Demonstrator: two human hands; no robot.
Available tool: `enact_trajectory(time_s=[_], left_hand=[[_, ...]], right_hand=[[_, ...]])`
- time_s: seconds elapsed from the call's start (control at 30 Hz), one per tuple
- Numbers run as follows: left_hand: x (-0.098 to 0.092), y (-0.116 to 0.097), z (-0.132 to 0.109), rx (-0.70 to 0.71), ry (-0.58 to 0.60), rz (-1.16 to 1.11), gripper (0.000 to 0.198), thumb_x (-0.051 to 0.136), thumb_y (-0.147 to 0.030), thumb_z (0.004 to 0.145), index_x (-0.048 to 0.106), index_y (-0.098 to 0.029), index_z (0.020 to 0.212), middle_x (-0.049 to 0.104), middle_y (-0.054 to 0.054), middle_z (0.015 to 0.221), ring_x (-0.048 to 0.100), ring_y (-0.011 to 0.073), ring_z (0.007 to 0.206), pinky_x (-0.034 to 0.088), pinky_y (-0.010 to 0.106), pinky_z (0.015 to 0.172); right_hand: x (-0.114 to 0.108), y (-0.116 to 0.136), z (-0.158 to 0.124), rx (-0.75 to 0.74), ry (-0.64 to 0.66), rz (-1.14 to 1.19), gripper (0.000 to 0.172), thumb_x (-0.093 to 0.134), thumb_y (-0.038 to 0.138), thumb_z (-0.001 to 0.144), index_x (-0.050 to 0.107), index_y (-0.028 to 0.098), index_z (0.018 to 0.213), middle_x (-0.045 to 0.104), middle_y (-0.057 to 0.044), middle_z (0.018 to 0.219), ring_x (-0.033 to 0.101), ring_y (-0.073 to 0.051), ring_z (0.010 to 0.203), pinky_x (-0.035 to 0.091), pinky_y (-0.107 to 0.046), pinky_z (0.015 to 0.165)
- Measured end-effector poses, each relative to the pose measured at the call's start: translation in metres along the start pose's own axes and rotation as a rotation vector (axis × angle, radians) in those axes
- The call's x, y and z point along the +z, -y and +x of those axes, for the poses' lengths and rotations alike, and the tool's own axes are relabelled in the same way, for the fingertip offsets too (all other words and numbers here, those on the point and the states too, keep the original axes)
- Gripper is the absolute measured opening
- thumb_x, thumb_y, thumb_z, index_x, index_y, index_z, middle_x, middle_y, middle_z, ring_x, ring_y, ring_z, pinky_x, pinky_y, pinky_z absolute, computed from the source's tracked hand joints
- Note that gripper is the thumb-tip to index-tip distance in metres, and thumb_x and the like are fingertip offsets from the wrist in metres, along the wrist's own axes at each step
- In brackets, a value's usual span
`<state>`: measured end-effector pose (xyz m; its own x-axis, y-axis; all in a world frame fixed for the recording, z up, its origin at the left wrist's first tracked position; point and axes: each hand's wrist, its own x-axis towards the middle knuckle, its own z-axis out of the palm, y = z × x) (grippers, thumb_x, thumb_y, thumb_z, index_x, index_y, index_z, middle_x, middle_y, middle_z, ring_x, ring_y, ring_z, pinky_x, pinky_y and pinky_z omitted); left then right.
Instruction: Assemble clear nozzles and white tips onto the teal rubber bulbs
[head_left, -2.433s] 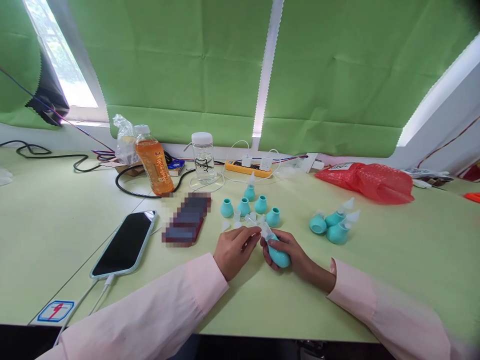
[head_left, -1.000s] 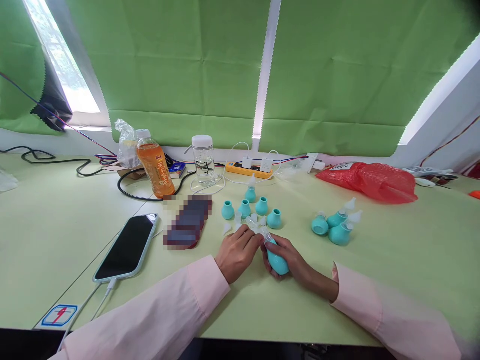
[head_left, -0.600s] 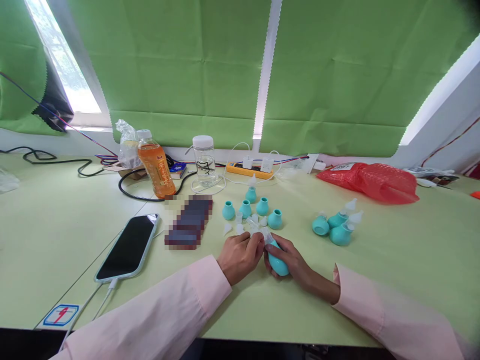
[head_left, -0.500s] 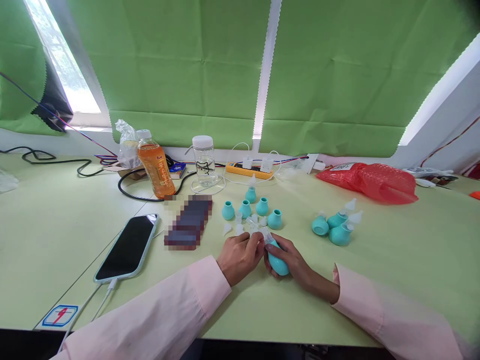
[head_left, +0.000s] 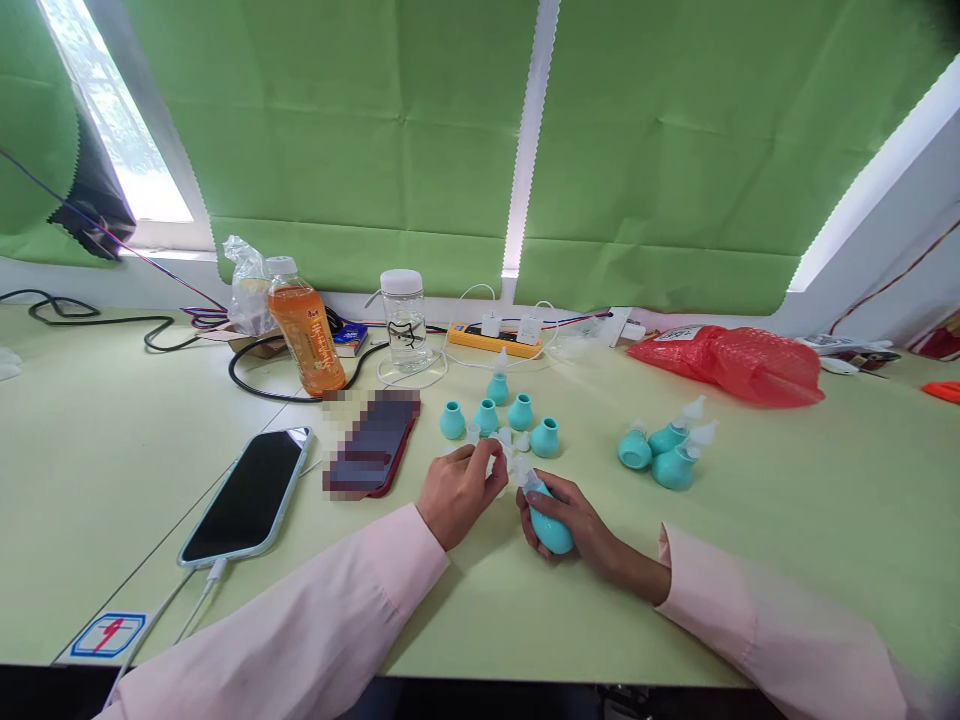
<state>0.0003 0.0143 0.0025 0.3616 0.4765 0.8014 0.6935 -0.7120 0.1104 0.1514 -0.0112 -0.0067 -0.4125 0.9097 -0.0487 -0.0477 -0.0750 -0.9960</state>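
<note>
My right hand (head_left: 577, 520) is wrapped round a teal rubber bulb (head_left: 550, 532) that rests on the green table (head_left: 787, 540), its clear neck pointing up and left. My left hand (head_left: 459, 490) is just left of it, fingers pinched on a small clear plastic tip (head_left: 495, 450). Behind my hands stand several open teal bulbs (head_left: 520, 412) with loose clear tips (head_left: 512, 438) among them. Three teal bulbs with tips fitted (head_left: 667, 450) lie to the right.
A phone on a cable (head_left: 247, 495) and a second dark phone (head_left: 373, 455) lie at the left. An orange drink bottle (head_left: 304, 325), a clear jar (head_left: 405, 315), a yellow power strip (head_left: 495, 340) and a red plastic bag (head_left: 731, 362) line the back.
My left hand has drawn a little away from the bulb's neck, to the left and up, its fingers still pinched. My right hand keeps hold of the bulb.
</note>
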Motion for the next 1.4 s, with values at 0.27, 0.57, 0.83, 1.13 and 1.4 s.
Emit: enact_trajectory(time_s=[0.27,0.57,0.83,1.13,1.4], left_hand=[[0.003,-0.002,-0.004,-0.108,0.189,-0.281,0.017,0.039,-0.019,0.082,0.055,-0.013,0.081,0.057,0.000,0.056,0.049,0.0076,0.046,0.040,0.018,0.047],[0.000,-0.004,-0.002,-0.105,0.054,-0.440,0.013,0.052,-0.022,0.075,0.057,-0.012,0.082,0.057,0.002,0.061,0.052,0.0097,0.057,0.045,0.021,0.053],[0.004,-0.004,-0.002,0.043,-0.060,-0.387,0.008,0.049,-0.013,0.076,0.057,-0.012,0.075,0.061,0.005,0.066,0.054,0.0113,0.063,0.047,0.023,0.056],[-0.007,-0.007,-0.003,0.428,-0.015,0.135,0.019,0.034,-0.007,0.080,0.053,-0.004,0.081,0.055,0.008,0.061,0.050,0.0163,0.060,0.043,0.026,0.048],[0.003,-0.008,-0.004,0.155,0.046,-0.041,0.014,0.039,-0.011,0.078,0.049,-0.013,0.068,0.051,0.002,0.057,0.048,0.0119,0.057,0.042,0.022,0.048]], right_hand=[[-0.005,0.000,0.005,-0.006,-0.019,0.131,0.024,0.045,0.040,0.075,0.043,0.016,0.072,0.048,0.004,0.048,0.042,-0.006,0.034,0.030,-0.018,0.033],[-0.004,-0.001,0.004,-0.017,0.000,0.057,0.025,0.046,0.041,0.074,0.043,0.017,0.076,0.050,0.003,0.048,0.042,-0.008,0.034,0.031,-0.019,0.035],[-0.002,-0.004,0.003,-0.015,-0.043,0.014,0.028,0.047,0.044,0.073,0.041,0.017,0.074,0.049,0.004,0.048,0.041,-0.007,0.034,0.030,-0.019,0.035],[0.001,-0.007,0.003,-0.033,-0.037,0.042,0.028,0.045,0.045,0.075,0.040,0.018,0.072,0.047,0.005,0.048,0.042,-0.008,0.037,0.032,-0.019,0.035],[0.002,-0.001,0.002,-0.038,-0.026,-0.024,0.028,0.047,0.045,0.074,0.041,0.017,0.074,0.047,0.005,0.047,0.039,-0.006,0.034,0.031,-0.019,0.035]])
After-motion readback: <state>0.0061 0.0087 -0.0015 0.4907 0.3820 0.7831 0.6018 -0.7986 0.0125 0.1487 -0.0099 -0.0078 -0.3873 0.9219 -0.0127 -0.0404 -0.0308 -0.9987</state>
